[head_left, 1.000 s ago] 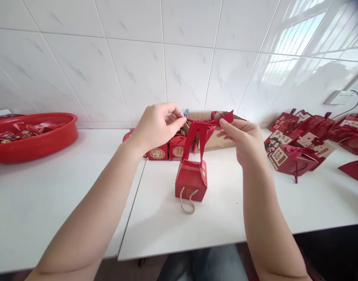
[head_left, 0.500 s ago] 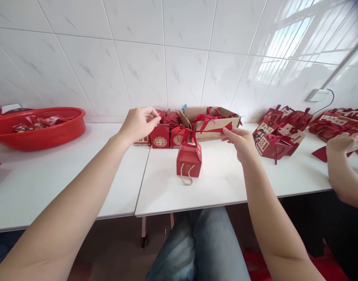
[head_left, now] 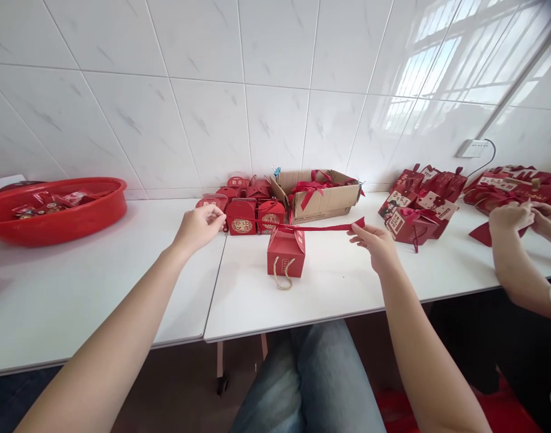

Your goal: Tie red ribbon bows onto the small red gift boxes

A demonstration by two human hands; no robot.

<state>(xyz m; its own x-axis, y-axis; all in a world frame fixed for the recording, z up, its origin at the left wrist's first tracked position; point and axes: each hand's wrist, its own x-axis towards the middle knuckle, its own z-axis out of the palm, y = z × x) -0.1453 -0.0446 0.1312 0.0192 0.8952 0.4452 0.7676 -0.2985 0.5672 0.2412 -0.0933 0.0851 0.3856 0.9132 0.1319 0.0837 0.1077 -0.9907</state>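
Observation:
A small red gift box with a twisted cord handle stands upright on the white table in front of me. A red ribbon runs across its top, stretched sideways. My right hand pinches the ribbon's right end between thumb and fingers. On the other side, my left hand is closed in a pinch on the ribbon's left end, which looks thin beside the red boxes behind it. Both hands are raised above the table, apart from the box.
Behind are several red boxes and a cardboard carton of red ribbons. A red basin with small packets stands left. Finished-looking gift boxes are at right, near another person's hands. A seam splits the tabletop.
Both hands have come down and the ribbon is now drawn nearly level, low over the box top. The left hand has also shifted slightly left. The view has tilted a little.

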